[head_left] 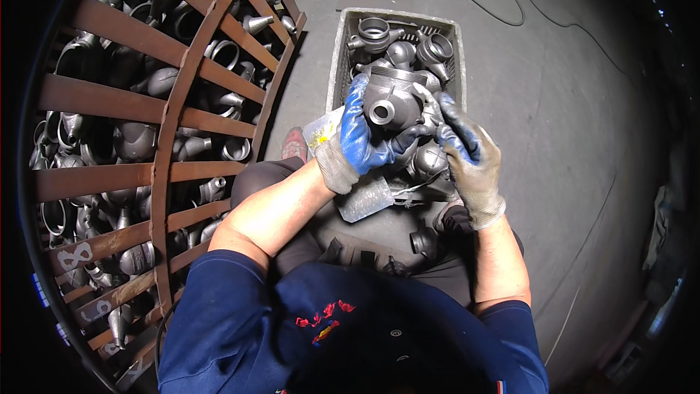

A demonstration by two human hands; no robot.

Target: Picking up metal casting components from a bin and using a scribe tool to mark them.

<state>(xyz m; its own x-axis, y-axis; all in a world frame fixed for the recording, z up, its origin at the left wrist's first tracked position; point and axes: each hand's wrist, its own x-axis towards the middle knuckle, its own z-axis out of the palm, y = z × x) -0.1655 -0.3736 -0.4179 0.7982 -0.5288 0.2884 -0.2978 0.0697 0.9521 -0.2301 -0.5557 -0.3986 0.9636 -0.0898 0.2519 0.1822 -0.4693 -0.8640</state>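
A grey metal casting (397,91), round-bodied with a ribbed collar and a short pipe-like stub, is held up over the crate. My left hand (355,135), in a blue-palmed knit glove, wraps its left side and underside. My right hand (475,157), in a similar grey glove, is curled at the casting's right side. A pale piece (430,106) shows by its fingertips; I cannot tell what it is. Below the hands, another rounded casting (429,159) sits in the near part of the plastic crate (461,47). Several castings, among them a ring-necked one (374,33), fill its far part.
On the left, a rusty slatted metal cage (175,95) holds many similar castings. A grey plate-like sheet (364,199) lies between my knees and the crate. Beyond the crate, a black cable (510,23) runs over the grey floor (558,117). Light cloth-like material (660,222) is at far right.
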